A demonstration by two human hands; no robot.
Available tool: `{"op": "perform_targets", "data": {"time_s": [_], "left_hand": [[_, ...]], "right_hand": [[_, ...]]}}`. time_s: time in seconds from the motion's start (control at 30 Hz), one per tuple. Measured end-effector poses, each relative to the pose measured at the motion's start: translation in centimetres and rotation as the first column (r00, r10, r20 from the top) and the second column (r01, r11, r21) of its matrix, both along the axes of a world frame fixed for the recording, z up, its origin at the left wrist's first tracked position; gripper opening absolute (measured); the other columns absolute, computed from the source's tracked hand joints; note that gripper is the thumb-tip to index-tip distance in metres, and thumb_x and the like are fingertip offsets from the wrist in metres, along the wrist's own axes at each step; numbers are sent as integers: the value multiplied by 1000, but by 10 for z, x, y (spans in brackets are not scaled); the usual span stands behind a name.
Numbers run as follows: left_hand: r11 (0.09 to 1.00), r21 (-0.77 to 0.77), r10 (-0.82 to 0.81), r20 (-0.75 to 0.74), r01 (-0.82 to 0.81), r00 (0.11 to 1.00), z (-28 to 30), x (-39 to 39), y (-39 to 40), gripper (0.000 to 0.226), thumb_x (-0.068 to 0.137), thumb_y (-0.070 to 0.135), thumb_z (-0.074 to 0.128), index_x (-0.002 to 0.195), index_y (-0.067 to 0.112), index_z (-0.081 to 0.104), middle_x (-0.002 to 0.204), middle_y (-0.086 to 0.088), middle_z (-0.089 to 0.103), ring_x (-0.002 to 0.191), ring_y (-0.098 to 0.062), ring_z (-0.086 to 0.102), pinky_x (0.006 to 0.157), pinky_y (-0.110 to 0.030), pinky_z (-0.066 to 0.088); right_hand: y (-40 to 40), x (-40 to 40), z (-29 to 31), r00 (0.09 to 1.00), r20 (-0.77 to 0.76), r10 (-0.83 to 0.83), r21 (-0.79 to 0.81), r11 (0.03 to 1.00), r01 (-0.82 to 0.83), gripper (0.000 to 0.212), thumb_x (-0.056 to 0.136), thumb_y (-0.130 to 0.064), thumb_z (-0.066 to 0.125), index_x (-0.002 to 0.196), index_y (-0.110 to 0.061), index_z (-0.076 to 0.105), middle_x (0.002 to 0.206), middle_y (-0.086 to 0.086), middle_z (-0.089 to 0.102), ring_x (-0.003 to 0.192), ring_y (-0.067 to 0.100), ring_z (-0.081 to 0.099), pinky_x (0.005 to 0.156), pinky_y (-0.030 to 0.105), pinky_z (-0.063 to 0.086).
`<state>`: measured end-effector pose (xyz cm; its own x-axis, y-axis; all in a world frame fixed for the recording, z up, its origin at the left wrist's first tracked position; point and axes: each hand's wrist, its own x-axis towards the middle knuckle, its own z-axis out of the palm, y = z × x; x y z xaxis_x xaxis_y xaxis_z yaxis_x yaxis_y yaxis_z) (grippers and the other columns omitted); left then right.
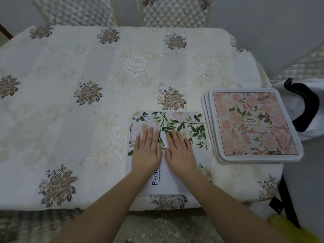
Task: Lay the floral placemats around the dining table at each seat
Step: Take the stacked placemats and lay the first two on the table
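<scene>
Placemat [184, 123], white with green leaves, pale blooms and black lettering, lies flat at lower centre of the frame. Left hand [146, 151] and right hand [181, 152] press it, fingers straight. Stack of pink floral placemats [252, 123] just beside, right, on the tablecloth [70, 102].

placemat [177, 123] at table's [87, 71] near edge, both hands [164, 151] on it, stack [254, 125] just right
</scene>
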<state>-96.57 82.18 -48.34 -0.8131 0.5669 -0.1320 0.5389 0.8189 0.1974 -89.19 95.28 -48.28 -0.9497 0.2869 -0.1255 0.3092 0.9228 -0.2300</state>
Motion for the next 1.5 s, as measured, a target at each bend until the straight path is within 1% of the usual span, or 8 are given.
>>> {"op": "perform_targets", "data": {"time_s": [0.17,0.33,0.47,0.6,0.9,1.13,1.27,1.5], "left_hand": [[1000,10,0,10,0,1000,-4,-28,-31,62,99,51,12,155,32,-7,165,2,-5,151,-17,-8,122,-42,0],[998,-53,43,-8,-43,999,0,-55,-52,66,97,55,7,156,28,-4,165,1,-1,151,-16,-3,121,-41,-1],[997,-52,59,-19,-60,998,17,-54,-40,69,96,54,5,156,20,7,165,-3,8,151,-19,4,121,-44,4],[1000,-4,-28,-46,28,999,42,-31,7,65,100,51,13,156,16,13,163,-11,18,150,-26,11,121,-47,11],[958,92,-262,-106,272,959,91,28,126,66,101,53,22,156,16,13,163,-9,17,150,-25,11,120,-43,8],[950,67,-299,-80,305,951,84,51,174,66,101,51,24,155,14,15,162,-11,19,150,-27,14,119,-44,11],[917,-34,-398,-52,397,916,64,57,190,67,100,53,20,156,17,8,164,-9,13,151,-24,9,120,-40,7],[961,18,-277,88,276,957,37,69,202,66,101,49,31,155,15,15,162,-19,11,150,-32,7,121,-44,11]], "right_hand": [[44,33,0,997,41,-64,32,998,63,64,102,-48,15,157,-21,-2,165,-1,-2,151,12,-7,122,34,-6],[62,54,9,995,102,-20,62,998,13,65,103,-49,14,156,-15,-1,166,1,-2,151,12,-7,117,28,-13],[74,73,25,997,46,-68,65,996,65,64,103,-48,18,156,-14,6,165,2,4,149,9,-7,115,25,-18],[96,85,44,990,-10,-138,59,989,138,65,103,-49,19,157,-13,8,165,4,9,152,15,1,119,29,-9],[162,108,79,953,-124,-275,44,958,282,62,104,-43,31,155,-10,19,163,9,20,151,23,14,121,35,5],[211,129,84,921,-166,-352,-11,935,355,63,103,-43,33,155,-10,19,162,9,22,150,24,17,121,38,9],[243,145,77,892,-135,-432,-82,902,425,62,103,-41,34,155,-10,21,162,9,23,149,25,18,122,42,14],[298,163,61,861,-34,-508,-111,858,501,64,101,-35,46,154,-7,21,161,15,22,148,29,19,120,43,18]]}}
